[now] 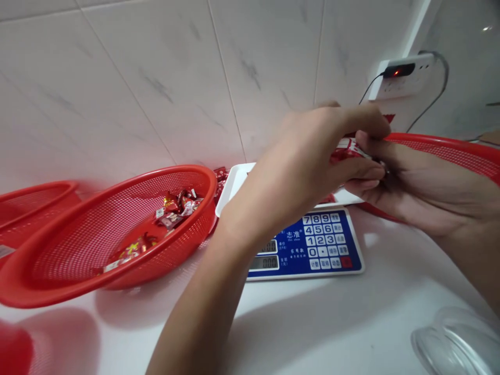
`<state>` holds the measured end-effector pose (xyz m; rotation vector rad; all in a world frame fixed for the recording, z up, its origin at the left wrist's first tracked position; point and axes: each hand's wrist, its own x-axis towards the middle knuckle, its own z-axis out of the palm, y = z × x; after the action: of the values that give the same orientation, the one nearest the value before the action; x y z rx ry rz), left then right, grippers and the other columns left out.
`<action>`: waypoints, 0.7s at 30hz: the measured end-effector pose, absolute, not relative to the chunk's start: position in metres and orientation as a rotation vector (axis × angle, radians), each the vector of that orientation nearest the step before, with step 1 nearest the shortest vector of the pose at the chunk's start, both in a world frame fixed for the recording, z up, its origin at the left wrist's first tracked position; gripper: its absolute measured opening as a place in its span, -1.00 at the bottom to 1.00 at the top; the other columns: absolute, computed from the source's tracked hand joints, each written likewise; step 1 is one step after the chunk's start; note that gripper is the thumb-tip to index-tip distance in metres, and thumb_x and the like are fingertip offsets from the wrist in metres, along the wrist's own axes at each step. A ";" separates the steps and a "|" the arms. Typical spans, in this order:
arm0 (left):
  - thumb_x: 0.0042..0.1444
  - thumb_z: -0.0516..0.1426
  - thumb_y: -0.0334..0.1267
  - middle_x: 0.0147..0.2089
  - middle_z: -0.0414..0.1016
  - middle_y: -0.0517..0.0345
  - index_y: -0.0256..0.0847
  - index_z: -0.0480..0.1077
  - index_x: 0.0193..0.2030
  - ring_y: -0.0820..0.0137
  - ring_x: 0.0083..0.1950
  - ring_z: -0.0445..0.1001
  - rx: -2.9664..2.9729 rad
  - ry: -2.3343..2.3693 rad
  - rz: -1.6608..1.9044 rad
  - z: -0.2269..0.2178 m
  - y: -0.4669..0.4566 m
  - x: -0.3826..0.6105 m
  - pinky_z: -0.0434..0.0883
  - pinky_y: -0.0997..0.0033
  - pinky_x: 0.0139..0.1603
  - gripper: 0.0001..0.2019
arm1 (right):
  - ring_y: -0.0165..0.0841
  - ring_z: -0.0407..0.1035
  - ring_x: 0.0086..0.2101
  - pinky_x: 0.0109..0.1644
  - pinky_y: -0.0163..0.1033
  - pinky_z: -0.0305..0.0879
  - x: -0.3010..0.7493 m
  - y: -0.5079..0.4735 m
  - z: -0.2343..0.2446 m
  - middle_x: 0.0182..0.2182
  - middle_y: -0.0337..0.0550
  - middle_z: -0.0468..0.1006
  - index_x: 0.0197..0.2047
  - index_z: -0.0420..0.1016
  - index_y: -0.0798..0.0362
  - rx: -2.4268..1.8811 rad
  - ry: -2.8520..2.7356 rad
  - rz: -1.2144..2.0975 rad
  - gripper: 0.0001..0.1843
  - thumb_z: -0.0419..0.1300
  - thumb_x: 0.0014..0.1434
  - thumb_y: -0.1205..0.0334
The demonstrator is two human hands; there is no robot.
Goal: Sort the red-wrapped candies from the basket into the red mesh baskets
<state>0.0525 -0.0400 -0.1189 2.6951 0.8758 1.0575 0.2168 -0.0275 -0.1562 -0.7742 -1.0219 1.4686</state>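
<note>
Scanning from the left, I see a spare basket (pixel 35 208) at the frame's edge. Next comes a tilted basket (pixel 117 271) with a small heap of sweets (pixel 175 205) in it, and most of its mesh shows bare. Just beside its rim the scale (pixel 312 245) sits on the bench (pixel 332 323). Its white tray (pixel 234 182) is bare at the corner I can see, though the hands hide the rest.

The left hand (pixel 308 161) hovers over the tray, fingers pinched together on a red packet (pixel 347 150). The right hand (pixel 414 187) meets it from the other side, fingers curled onto the same packet — so the packet is in the air above the scale, in neither basket. I judge the work partway: one piece in hand, a handful lying to the left.

Behind the right hand lies a far basket (pixel 461 151) — its contents are hidden.
</note>
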 end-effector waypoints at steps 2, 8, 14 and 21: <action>0.22 0.24 -0.35 -0.02 0.55 0.25 -0.11 0.51 -0.02 0.38 0.01 0.53 2.693 0.884 1.076 -0.121 -0.039 0.054 0.50 0.46 0.02 -0.80 | -0.62 0.16 -0.55 -0.54 -0.60 0.32 0.217 -0.027 -0.157 -0.49 -0.33 0.26 -0.42 0.48 0.06 -0.776 -1.031 1.470 -0.83 0.26 0.23 0.31; 0.21 0.26 -0.23 0.06 0.56 0.29 -0.01 0.50 -0.03 0.29 0.08 0.54 2.544 0.971 1.170 -0.122 -0.038 0.057 0.50 0.38 0.08 -0.81 | -0.59 0.27 -0.50 -0.49 -0.54 0.34 0.221 -0.027 -0.145 -0.47 -0.31 0.33 -0.43 0.46 0.04 -0.877 -1.107 1.245 -0.79 0.22 0.26 0.26; 0.20 0.24 0.00 0.30 0.41 0.13 0.04 0.36 0.19 0.13 0.36 0.33 2.405 1.251 1.292 -0.127 -0.017 0.034 0.36 0.15 0.30 -0.56 | -0.41 0.46 -0.13 -0.13 -0.25 0.42 0.284 0.009 -0.148 0.01 -0.08 0.52 0.11 0.45 -0.03 -1.321 -1.238 0.277 -0.66 0.24 0.25 0.31; 0.00 0.08 0.49 0.43 0.16 -0.41 -0.17 -0.11 0.51 -0.17 0.48 0.09 2.134 1.510 0.675 -0.173 0.066 -0.011 0.19 -0.24 0.36 0.11 | 0.05 0.06 0.35 0.39 0.11 0.01 0.323 0.025 -0.166 0.39 0.26 0.10 0.46 0.15 0.05 -1.946 -1.715 0.103 -0.32 0.03 0.38 -0.04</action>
<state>-0.0106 0.0661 -0.1730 2.1339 1.5102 0.6752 0.3232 0.0254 -0.1659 -1.9461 -1.7150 0.1026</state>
